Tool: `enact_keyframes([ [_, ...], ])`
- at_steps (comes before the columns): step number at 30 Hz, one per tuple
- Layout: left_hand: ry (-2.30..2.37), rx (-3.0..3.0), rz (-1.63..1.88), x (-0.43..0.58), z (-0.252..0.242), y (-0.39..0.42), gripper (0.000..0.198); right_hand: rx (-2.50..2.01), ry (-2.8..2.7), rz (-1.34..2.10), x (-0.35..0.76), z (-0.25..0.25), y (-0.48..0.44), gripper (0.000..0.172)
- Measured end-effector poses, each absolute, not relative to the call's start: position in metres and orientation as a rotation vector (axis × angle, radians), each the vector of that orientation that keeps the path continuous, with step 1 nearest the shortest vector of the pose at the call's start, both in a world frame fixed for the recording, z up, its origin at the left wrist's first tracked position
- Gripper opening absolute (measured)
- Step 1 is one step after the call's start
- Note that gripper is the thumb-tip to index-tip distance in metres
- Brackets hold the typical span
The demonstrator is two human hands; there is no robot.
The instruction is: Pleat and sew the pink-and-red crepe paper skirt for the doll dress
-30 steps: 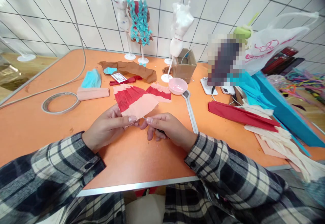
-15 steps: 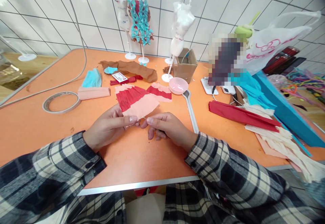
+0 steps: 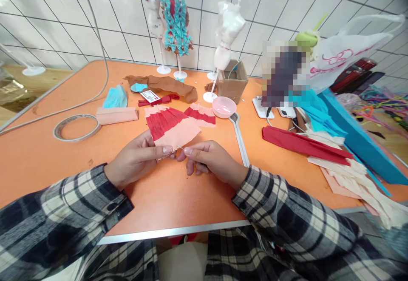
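My left hand is closed, its thumb pinching the near edge of a pink and red crepe paper piece. That edge looks gathered in small folds near the thumb. Just to the right, my right hand pinches a thin needle between thumb and forefinger, its tip meeting the paper's edge. The other fingers of this hand are curled below, and something dark shows partly under them. A second pink and red crepe paper piece lies on the table behind the held one.
On the orange table are a tape roll, a pink bowl, grey tweezers-like tool, and a cardboard box. Small dress forms stand along the wall. Folded red crepe paper lies at right.
Almost nothing differs. The held crepe paper has shifted very slightly; both hands stay in place, with the needle at its edge.
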State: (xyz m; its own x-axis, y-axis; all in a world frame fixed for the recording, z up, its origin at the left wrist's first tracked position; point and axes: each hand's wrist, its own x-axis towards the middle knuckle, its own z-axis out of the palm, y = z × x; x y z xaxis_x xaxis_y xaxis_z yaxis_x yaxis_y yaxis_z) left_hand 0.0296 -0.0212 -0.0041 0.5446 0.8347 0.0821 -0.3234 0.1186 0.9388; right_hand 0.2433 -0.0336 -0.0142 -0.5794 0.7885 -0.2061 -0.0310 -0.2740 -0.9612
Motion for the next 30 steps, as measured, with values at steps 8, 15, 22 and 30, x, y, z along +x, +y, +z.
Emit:
enact_keyframes([
  [8, 0.573, 1.166, 0.916, 0.0282, -0.0042, -0.0209, 0.009, -0.959, -1.407, 1.913, 0.2418, -0.0133, -0.0337, 0.041],
  [15, 0.625, 1.15, 0.921, 0.0281, -0.0054, -0.021, 0.013, -0.953, -1.413, 1.908, 0.2415, -0.0134, -0.033, 0.041],
  [22, 0.649, 1.119, 0.915, 0.027, -0.0067, -0.021, 0.018, -0.939, -1.434, 1.909, 0.2422, -0.013, -0.0331, 0.038],
  [30, 0.564, 1.143, 0.878, 0.0268, -0.0062, -0.0196, 0.014, -0.936, -1.477, 1.907, 0.2435, -0.0113, -0.0324, 0.04],
])
